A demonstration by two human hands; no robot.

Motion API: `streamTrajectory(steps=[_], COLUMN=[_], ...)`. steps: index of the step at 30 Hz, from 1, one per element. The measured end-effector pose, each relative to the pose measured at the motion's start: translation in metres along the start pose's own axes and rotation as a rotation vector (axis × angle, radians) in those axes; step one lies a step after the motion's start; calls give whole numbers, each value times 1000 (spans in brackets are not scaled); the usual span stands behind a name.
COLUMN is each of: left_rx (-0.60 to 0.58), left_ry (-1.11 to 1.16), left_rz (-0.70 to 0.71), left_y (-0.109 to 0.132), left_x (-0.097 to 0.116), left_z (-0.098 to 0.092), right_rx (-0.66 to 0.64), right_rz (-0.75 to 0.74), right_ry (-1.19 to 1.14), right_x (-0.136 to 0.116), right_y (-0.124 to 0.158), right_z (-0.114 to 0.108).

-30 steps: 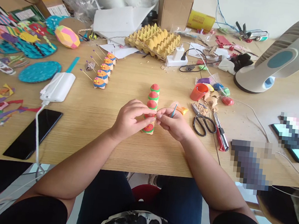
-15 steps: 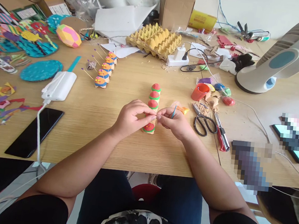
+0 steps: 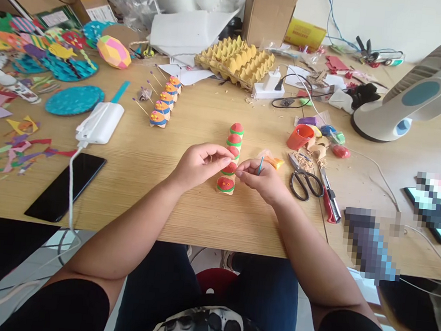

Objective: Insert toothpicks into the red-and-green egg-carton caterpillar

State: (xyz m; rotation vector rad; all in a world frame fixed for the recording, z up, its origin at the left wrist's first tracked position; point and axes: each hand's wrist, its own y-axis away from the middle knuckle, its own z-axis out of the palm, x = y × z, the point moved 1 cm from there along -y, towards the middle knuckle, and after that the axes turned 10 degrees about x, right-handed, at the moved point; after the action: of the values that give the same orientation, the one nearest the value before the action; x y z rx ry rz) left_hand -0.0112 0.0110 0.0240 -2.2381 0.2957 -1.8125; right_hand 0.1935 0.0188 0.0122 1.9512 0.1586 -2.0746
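- Where the left hand and right hand converge, a row of red-and-green, egg-carton-like domes runs near to far.
- Left thumb and forefinger pinched close; anything held, can't tell. Right fingers closed on slim blue stick.
- Step looks like detailing second-nearest dome; next calls for light, steady fingertips.
- Since earlier frame: fingertips parted, baring that dome.

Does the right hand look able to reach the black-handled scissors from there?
Probably yes: the right hand is just left of the scissors, and nothing appears to lie on them, though the thin blue stick it holds might hinder it.
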Motion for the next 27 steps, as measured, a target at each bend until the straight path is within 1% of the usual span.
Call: streamTrajectory(steps=[2, 4, 8, 11, 12, 14, 16, 18, 21, 23, 25, 27], left_rx=[35, 76, 150, 112, 81, 32, 17, 71, 123, 103, 53, 34], left_ry=[6, 61, 140, 158, 157, 135, 84, 32, 37, 48, 49, 62], left_rz=[25, 40, 16, -35, -42, -39, -35, -18, -79, -82, -81, -105], left_y=[0, -2, -7, -6, -3, 6, 18, 28, 36, 37, 39, 44], left_x=[0, 0, 6, 11, 11, 6, -3, -12, -18, -19, -19, -21], left_z=[0, 1, 3, 4, 4, 2, -1, -5, -9, -9, -9, -8], right_rx=[52, 95, 123, 140, 154, 176, 221, 247, 302, 328, 334, 330], right_rz=[14, 33, 61, 71, 68, 50, 31, 32, 20, 5, -3, -9], right_ry=[10, 16, 18, 33, 44, 73, 88, 83, 62, 57, 53, 55], right_x=[0, -3, -12, -12, -10, -3, 6, 15, 26, 30, 32, 32], right_y=[-1, 0, 10, 23, 28, 36, 42, 44, 45, 45, 46, 46], right_z=[1, 5, 18, 25, 26, 27, 27, 27, 30, 31, 32, 32])
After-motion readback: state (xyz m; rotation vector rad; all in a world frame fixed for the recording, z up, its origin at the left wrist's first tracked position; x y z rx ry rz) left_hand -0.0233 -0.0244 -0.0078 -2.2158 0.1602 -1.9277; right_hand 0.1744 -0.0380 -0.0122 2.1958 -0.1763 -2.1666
